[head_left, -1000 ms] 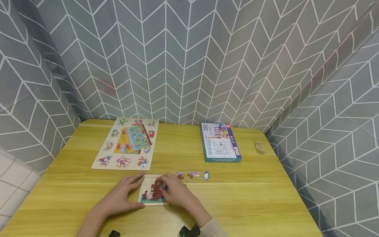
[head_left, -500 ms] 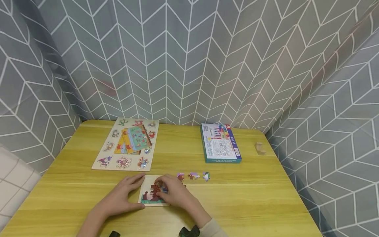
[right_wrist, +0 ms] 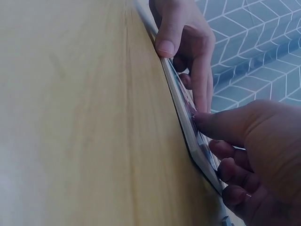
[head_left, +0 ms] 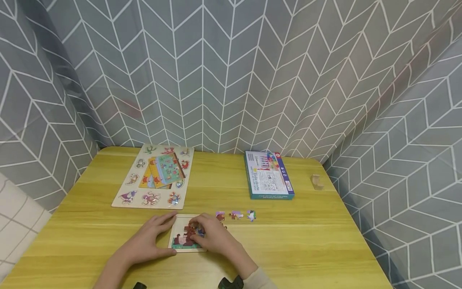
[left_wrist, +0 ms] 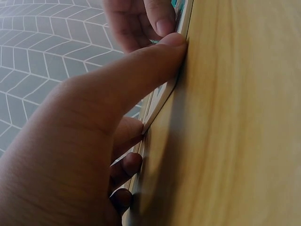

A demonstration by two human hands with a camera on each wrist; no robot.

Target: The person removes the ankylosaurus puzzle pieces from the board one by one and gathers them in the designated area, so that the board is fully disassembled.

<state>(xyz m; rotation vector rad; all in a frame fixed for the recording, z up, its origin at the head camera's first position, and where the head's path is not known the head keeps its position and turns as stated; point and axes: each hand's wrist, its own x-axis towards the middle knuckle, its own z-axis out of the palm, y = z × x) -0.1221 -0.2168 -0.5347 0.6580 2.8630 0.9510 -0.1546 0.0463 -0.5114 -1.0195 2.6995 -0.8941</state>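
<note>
A small square wooden jigsaw tray point(head_left: 182, 221) lies near the front of the table, partly filled with brown, pink and green pieces. My left hand point(head_left: 148, 241) holds the tray by its left side, with the thumb at the near corner and fingers at the far corner. In the left wrist view that thumb presses against the tray's edge point(left_wrist: 162, 101). Over the tray's right half, my right hand point(head_left: 216, 236) pinches a brown puzzle piece point(head_left: 193, 229) down among the others; fingers hide much of it. The right wrist view shows the right thumb point(right_wrist: 221, 126) touching the tray's surface.
Loose puzzle pieces point(head_left: 236, 214) lie just beyond the right hand, one partly hidden by it. A sea-animal board point(head_left: 124, 188) bearing picture cards point(head_left: 167, 168) stands back left. A flat box point(head_left: 268, 176) and a small beige block point(head_left: 317, 182) are back right. Patterned curtains surround the table.
My right fingers have shifted slightly on the brown piece within the tray. The left hand, the tray and the loose pieces stay in place.
</note>
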